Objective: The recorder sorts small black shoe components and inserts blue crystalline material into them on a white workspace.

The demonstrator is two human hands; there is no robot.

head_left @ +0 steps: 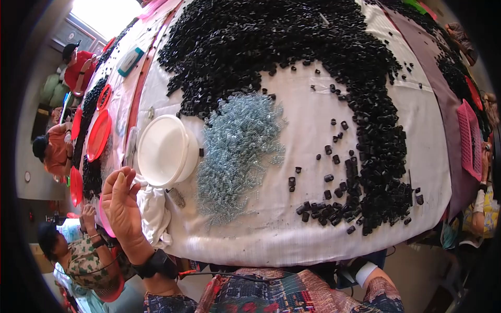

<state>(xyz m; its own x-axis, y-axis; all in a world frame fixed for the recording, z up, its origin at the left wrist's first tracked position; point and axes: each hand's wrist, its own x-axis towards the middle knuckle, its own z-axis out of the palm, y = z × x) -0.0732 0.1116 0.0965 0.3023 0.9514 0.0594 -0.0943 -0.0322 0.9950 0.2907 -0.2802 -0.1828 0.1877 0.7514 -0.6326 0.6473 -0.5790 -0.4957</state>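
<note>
- One left hand (122,206) is raised left of the white bowl (164,150), fingers together and slightly curled, holding nothing, beside a white cloth (154,208).
- Silvery springs (237,151) lie heaped just right of the bowl.
- Black caps (365,172) curve farther right.
- Right hand: hidden, only its sleeve shows.

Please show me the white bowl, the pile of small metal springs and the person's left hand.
white bowl (163,150), head view, inner surface.
pile of springs (237,151), head view, pile's middle.
left hand (122,203), head view, palm.
</note>
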